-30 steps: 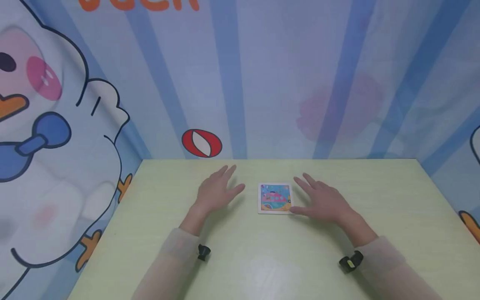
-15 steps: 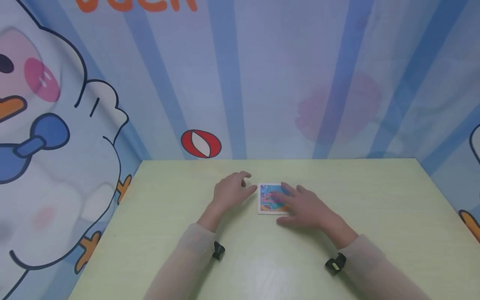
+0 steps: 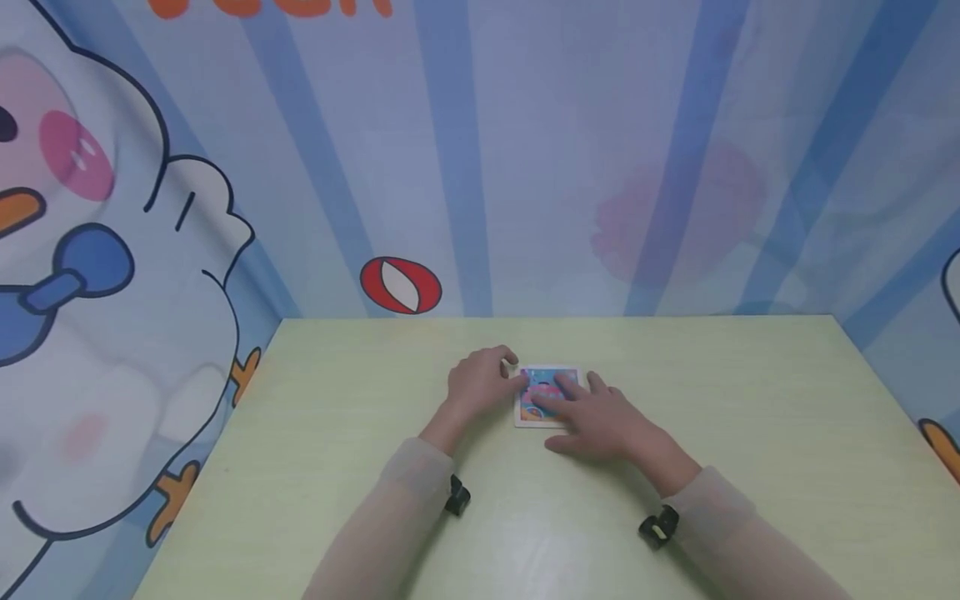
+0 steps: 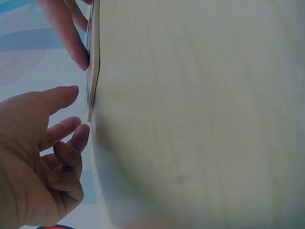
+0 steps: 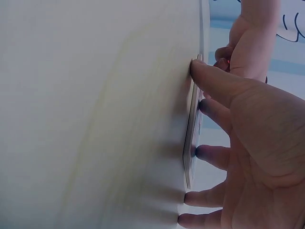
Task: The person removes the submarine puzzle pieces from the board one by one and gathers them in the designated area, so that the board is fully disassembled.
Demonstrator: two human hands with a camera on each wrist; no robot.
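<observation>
A small square picture board (image 3: 529,412) with a white rim lies flat on the table, showing a pink shape on blue. My right hand (image 3: 606,423) is spread over its right side; in the right wrist view, two straight fingertips rest on the face of the board (image 5: 191,138). The right thumb lies near the board's front edge. My left hand (image 3: 477,385) is at the left edge, its thumb over the upper left corner. Seen from the left wrist, that thumb is raised off the board (image 4: 95,52), and the loosely bent fingers are beside its edge, gripping nothing.
The pale wooden table (image 3: 315,433) ends at a blue striped cloth backdrop (image 3: 540,167) with printed cartoon figures. Black wrist cameras sit on the left wrist (image 3: 457,496) and the right wrist (image 3: 659,527).
Both hands have moved inward to the board. The right fingers came over its right side, and the left hand slid right to its left edge, fingers bending. The board stays in place.
</observation>
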